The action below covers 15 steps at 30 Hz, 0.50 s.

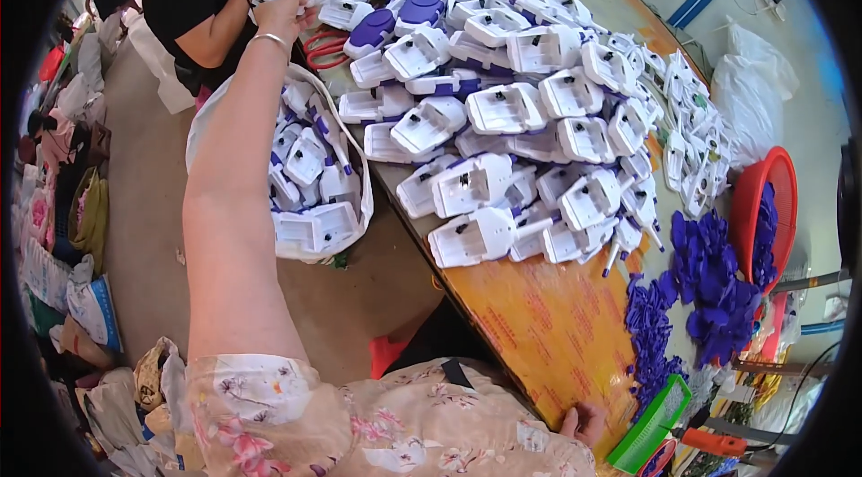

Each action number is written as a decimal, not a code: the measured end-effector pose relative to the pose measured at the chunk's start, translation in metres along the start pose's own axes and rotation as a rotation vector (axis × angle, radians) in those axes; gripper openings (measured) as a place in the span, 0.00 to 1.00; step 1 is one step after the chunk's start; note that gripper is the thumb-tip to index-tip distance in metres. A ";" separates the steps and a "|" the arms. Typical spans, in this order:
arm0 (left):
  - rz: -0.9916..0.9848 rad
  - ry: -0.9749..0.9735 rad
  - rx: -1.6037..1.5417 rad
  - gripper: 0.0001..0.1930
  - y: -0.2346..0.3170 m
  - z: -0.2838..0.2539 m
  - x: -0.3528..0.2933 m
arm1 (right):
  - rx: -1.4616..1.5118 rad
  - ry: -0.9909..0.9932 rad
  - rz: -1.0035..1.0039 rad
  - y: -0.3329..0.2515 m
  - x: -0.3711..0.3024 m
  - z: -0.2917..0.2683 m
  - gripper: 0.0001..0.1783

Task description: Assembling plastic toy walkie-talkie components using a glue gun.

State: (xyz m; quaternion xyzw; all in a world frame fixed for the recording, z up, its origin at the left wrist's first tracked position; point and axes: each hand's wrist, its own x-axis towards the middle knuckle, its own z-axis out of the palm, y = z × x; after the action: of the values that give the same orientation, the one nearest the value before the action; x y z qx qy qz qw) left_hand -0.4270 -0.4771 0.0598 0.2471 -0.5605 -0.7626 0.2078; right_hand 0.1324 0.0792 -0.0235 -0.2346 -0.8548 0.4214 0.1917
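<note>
My left hand (284,16) is stretched far out to the table's far left end. Its fingers look closed among small white plastic parts there, and what they grip is too small to make out. Red-handled scissors (325,48) lie just to its right. Close to my body, my right hand (584,423) rests on the table's near edge, fingers loosely apart with nothing in them. Between the hands is a large heap of white plastic housings (507,113) with purple undersides and black bits inside. Below my left forearm, a white sack (366,199) holds similar housings.
A co-worker (202,15) stands at the far left, hands at the table. Purple parts (714,275) and a red basket (786,208) are at the right. Near my right hand are a green tray (651,428) and an orange-handled tool (714,442). Filled bags (90,306) line the left.
</note>
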 end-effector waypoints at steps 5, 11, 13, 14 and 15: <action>0.013 0.063 -0.014 0.14 0.002 0.013 0.039 | -0.077 -0.045 0.195 0.033 -0.002 -0.014 0.11; 0.015 0.014 0.037 0.14 0.003 0.035 0.064 | -0.211 -0.253 0.312 0.206 -0.024 -0.076 0.13; 0.014 0.020 0.025 0.13 -0.007 0.057 0.076 | -0.271 -0.460 0.336 0.247 -0.041 -0.094 0.16; 0.025 0.082 0.034 0.12 -0.005 0.042 0.080 | -0.299 -0.606 0.332 0.253 -0.034 -0.096 0.19; 0.020 0.055 0.061 0.14 -0.006 0.048 0.082 | -0.298 -0.596 0.338 0.258 -0.027 -0.097 0.19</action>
State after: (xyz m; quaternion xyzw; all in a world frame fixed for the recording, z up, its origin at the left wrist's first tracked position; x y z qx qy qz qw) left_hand -0.5216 -0.4881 0.0544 0.2684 -0.5801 -0.7360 0.2231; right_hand 0.2674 0.2630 -0.1803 -0.2646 -0.8743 0.3679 -0.1740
